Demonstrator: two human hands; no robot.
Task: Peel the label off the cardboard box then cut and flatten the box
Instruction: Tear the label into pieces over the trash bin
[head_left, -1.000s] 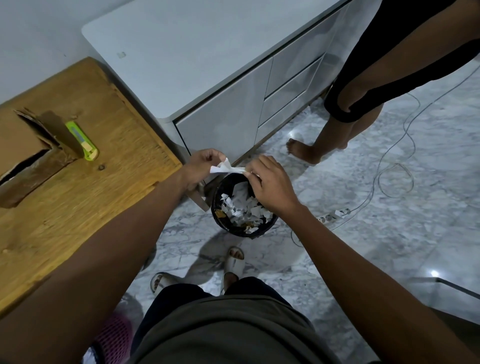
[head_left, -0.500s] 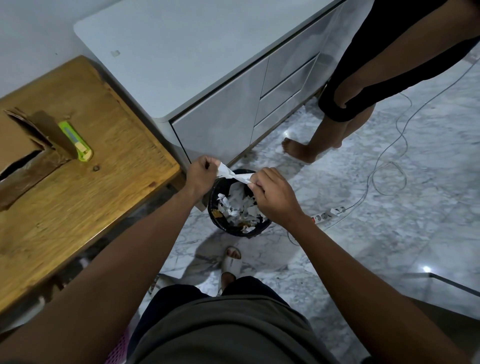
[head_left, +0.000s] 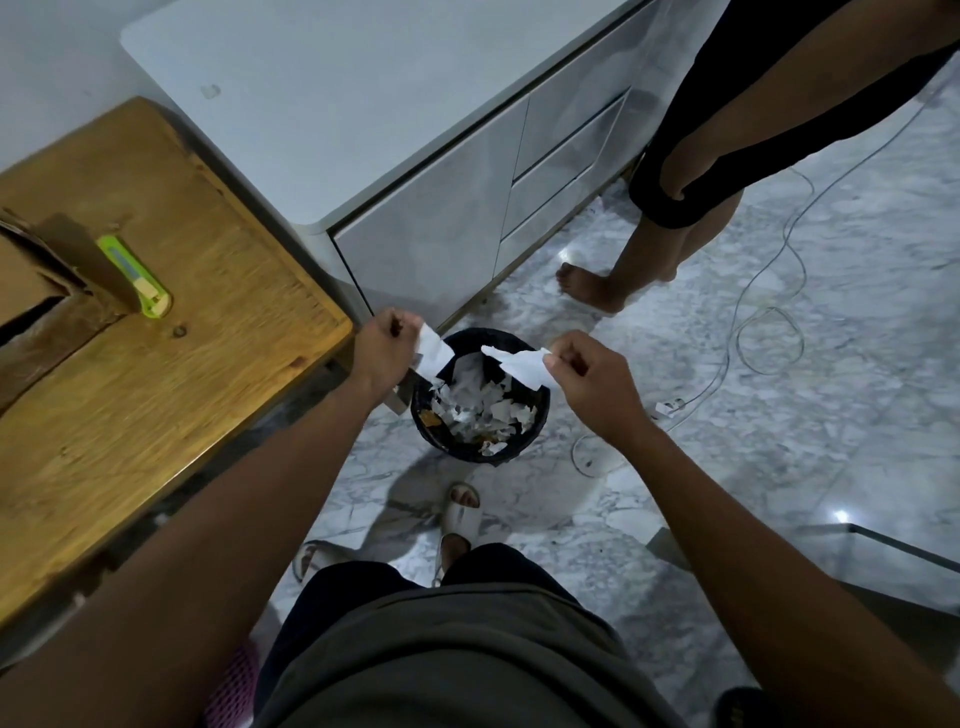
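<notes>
Head view: left hand (head_left: 383, 347) and right hand (head_left: 587, 375) each pinch a thin, light, easily torn label piece (head_left: 522, 365) by its edge over the bin (head_left: 540, 410).

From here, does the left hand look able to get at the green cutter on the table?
Probably yes, once freed: the left hand pinches a paper scrap over the bin, and nothing lies between it and the green cutter on the table.
</notes>
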